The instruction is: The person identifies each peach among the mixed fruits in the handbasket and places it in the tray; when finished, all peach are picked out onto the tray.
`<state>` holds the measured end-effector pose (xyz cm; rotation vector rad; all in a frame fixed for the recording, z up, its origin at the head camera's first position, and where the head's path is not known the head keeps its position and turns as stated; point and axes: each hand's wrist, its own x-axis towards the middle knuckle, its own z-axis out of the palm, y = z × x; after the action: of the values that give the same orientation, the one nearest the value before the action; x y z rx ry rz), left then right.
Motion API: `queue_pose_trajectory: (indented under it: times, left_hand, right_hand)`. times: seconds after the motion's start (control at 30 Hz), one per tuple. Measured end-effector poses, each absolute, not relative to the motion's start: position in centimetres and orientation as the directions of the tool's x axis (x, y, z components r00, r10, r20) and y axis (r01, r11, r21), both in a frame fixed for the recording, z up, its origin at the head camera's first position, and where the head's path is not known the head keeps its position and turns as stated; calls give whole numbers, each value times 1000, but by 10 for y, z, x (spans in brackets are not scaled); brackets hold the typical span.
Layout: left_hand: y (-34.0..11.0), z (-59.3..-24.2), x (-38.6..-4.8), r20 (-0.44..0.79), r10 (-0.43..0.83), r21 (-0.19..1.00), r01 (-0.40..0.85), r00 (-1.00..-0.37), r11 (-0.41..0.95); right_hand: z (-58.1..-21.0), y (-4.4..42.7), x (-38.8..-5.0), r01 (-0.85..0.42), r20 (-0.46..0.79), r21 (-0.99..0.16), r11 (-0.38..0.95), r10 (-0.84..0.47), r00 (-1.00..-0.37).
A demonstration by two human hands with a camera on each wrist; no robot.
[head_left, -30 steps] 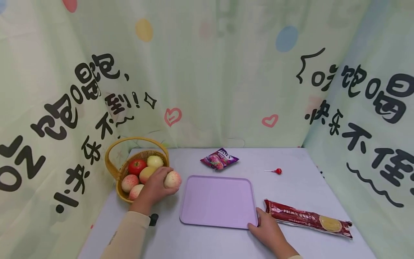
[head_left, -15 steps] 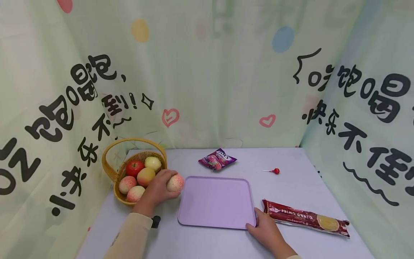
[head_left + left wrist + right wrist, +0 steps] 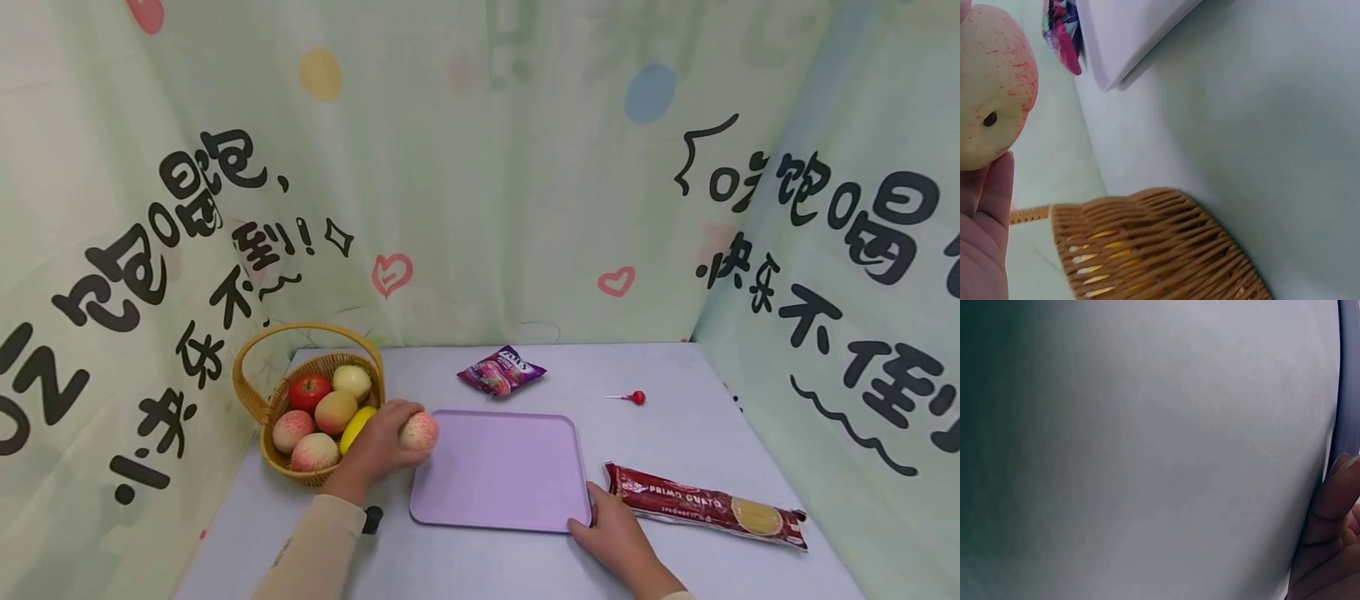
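A pale peach with pink speckles (image 3: 420, 433) is held in my left hand (image 3: 378, 448), above the left edge of a lilac tray (image 3: 498, 471). In the left wrist view, fingers curl against the peach (image 3: 997, 87), and a small dark dimple shows on it. The wicker basket (image 3: 1147, 250) is beside that hand. My right hand (image 3: 618, 537) grips the tray's near right corner between thumb and fingers. From the right wrist, the thumb lies along the tray's rim (image 3: 1346, 412); the other fingers are mostly hidden.
In the basket sit a red apple (image 3: 309, 392), a yellow fruit (image 3: 358, 427), a pale round fruit (image 3: 352, 382) and several peaches. A purple snack bag (image 3: 502, 372) lies behind the tray. Rightward are a red lollipop (image 3: 637, 397) and a red spaghetti pack (image 3: 705, 506).
My left hand has carried the peach rightward, away from the basket to over the tray's left edge, uncovering a yellow fruit. The right hand stays on the tray corner. The head view has shifted slightly.
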<state>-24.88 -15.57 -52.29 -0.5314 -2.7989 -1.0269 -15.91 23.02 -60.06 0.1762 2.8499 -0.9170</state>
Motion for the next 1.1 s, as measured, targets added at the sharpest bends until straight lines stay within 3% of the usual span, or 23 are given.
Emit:
queue_pose_trajectory:
  times: [1.1]
  left_hand:
    - [-124, -556, -267, 144, 290, 638, 313, -946, 704]
  right_hand:
    - [-600, 231, -157, 152, -171, -576, 803, 64, -983]
